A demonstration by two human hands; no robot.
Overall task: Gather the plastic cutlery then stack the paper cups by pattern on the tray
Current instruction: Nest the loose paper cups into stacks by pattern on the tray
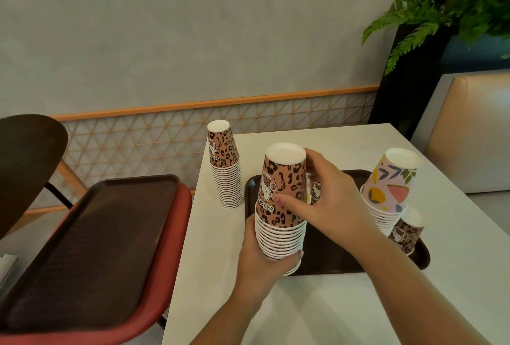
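A stack of upside-down leopard-print paper cups [281, 201] stands at the left end of the dark brown tray [325, 256]. My left hand [259, 259] grips the bottom of this stack. My right hand [325, 201] wraps around its top cup from the right. A second leopard stack [225, 168] stands on the white table left of the tray. A floral pink stack [389, 187] leans at the tray's right end, with a single leopard cup [407, 231] in front of it. Another leopard cup [316, 191] is partly hidden behind my right hand. No cutlery is visible.
A second brown tray [91, 240] lies on a red chair seat [171, 262] to the left. A dark chair back [27, 160] is at far left. A black planter with a fern [447, 5] and a beige bench [469, 129] stand at right.
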